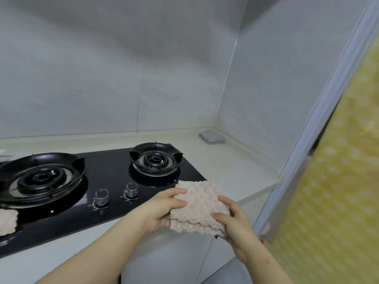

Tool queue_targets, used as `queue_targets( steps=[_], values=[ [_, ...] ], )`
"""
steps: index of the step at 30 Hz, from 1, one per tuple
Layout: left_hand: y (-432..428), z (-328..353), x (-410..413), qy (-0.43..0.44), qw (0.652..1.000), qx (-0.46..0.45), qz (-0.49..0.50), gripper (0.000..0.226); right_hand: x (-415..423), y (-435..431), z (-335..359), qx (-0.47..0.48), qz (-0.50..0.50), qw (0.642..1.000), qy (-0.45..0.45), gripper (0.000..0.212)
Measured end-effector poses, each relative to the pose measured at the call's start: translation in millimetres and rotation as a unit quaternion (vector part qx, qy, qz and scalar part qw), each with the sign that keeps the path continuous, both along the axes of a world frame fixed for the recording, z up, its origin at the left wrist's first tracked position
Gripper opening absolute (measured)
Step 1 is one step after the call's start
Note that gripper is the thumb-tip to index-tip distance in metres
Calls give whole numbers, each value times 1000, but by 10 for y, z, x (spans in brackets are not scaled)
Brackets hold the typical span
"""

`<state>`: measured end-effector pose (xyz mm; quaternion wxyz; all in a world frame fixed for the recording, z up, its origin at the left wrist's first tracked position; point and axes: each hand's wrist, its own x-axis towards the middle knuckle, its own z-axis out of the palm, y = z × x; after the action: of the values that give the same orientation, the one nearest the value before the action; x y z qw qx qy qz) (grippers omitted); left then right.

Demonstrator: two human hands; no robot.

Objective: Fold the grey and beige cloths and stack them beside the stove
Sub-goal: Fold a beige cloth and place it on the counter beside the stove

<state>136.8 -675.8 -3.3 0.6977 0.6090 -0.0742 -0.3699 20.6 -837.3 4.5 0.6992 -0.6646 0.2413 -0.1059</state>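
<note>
Gripping folded beige cloth [202, 203] in left hand [164, 210] and right hand [231, 220]; grey cloth [211, 137] at one o'clock, nearer right.

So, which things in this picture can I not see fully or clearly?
All in the head view.
Held beige cloth: left hand and right hand cover its sides; layers cannot be counted.
Second beige cloth: cut off by the left edge.
White thing above it: cut off by the same edge.
Grey cloth in the far corner: too small to count folds.
Yellow surface at right: blurred.
</note>
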Motion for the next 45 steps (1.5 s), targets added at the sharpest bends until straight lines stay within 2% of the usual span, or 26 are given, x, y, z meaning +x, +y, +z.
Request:
queue_targets(
  steps=[4, 12, 17, 23, 27, 30, 33, 38, 45],
  values=[
    [-794, -51, 753, -31, 999, 14, -15, 42, 691, -717, -15, -5, -36, 999, 11, 42],
    [-1837, -89, 1789, -50, 998, 48, -11, 42, 1768, -1767, -154, -6, -37, 999, 15, 40],
    [-2274, -217, 2408, -50, 996, 55, 49, 45, 2577, -2336, -310, 9, 25, 999, 26, 40],
    [-2675, -433, 3081, 16, 984, 44, 173, 39, 3651, -2903, -592, 1, 117, 991, 66, 34],
    [-2845, -584, 3334, 55, 982, 97, 151, 50, 4201, -3109, -723, -4, 192, 978, 83, 41],
    [-2970, -671, 3522, 45, 969, 137, 201, 60, 4526, -3193, -917, -36, 218, 971, 86, 43],
    [-3065, -742, 3761, 12, 952, 164, 257, 59, 4845, -3234, -1077, -61, 219, 970, 79, 41],
    [-3177, -750, 4205, -22, 930, 208, 301, 55, 5464, -3241, -1290, -109, 221, 969, 30, 50],
    [-3161, -828, 4654, -49, 903, 226, 361, 50, 6017, -3164, -1342, -113, 260, 959, -1, 48]
  ],
)
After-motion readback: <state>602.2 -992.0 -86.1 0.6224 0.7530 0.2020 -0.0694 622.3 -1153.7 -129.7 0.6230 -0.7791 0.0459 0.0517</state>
